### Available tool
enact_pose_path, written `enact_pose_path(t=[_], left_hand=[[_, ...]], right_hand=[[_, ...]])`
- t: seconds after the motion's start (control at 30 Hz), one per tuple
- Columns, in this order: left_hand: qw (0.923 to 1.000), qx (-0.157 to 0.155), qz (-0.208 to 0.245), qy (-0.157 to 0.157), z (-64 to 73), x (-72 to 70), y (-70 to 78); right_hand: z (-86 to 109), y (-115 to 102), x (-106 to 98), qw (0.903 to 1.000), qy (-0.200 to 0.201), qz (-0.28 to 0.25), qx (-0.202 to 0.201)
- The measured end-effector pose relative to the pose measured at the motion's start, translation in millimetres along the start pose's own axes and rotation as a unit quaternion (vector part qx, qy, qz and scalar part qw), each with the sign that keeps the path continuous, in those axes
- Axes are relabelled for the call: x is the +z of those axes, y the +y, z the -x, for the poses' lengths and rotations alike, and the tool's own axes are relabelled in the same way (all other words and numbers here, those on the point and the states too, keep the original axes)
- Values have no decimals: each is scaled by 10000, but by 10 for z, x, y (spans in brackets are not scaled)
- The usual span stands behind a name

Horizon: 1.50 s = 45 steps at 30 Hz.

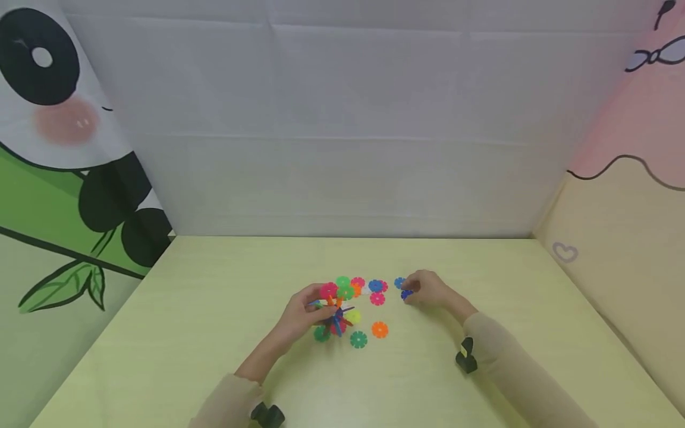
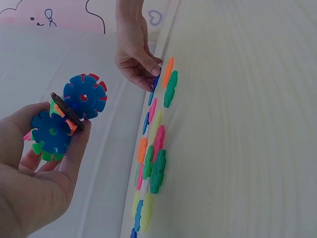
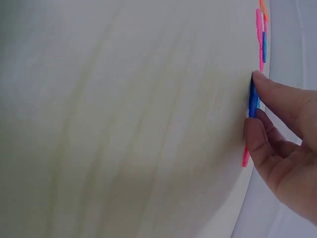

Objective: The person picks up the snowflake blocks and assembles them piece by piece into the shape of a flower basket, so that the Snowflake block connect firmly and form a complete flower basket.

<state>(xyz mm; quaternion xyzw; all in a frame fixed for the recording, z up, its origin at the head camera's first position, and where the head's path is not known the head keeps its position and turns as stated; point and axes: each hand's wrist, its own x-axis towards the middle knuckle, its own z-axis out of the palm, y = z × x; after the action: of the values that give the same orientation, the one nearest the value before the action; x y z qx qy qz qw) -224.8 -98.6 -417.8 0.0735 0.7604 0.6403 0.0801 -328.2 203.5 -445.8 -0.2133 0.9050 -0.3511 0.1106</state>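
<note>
My left hand (image 1: 299, 315) holds a cluster of joined snowflake discs (image 2: 54, 131) above the table; blue, red, green, orange and dark brown discs show in it, set at angles to one another. Over on the right, my right hand (image 1: 428, 288) has its thumb and fingers around a dark blue snowflake disc (image 3: 253, 99) at the tabletop. A lighter blue disc (image 1: 399, 283) lies beside those fingertips. In the right wrist view a pink disc (image 3: 245, 156) pokes out below the fingers.
Loose discs lie on the pale table (image 1: 214, 279) between the hands: a green disc (image 1: 358, 339), an orange disc (image 1: 380, 330), a yellow disc (image 1: 353, 316) and several pink ones. A white back wall (image 1: 342, 178) and printed side panels (image 1: 615, 249) border the table.
</note>
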Motion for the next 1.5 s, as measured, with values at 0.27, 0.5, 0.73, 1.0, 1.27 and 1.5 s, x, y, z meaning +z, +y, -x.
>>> enact_pose_path(t=[0.27,0.5,0.73,1.0,1.27,1.5], left_hand=[[10000,68,21,-54,-26,51,-25],[9998,46,139,-117,-58,133,-17],[9993,127,327,-106,-92,203,53],[9993,203,323,-7,-120,257,70],[9979,307,563,14,-108,260,89],[9975,366,506,326,-116,281,79]], right_hand=[[36,-15,-13,9996,87,117,-232],[118,-100,-20,9949,782,357,-521],[279,-654,45,9833,1330,-1144,-483],[458,-1206,154,9664,1494,-2078,-241],[471,-1279,279,9535,1923,-2279,-439],[367,-1153,450,9458,2342,-2134,-717]])
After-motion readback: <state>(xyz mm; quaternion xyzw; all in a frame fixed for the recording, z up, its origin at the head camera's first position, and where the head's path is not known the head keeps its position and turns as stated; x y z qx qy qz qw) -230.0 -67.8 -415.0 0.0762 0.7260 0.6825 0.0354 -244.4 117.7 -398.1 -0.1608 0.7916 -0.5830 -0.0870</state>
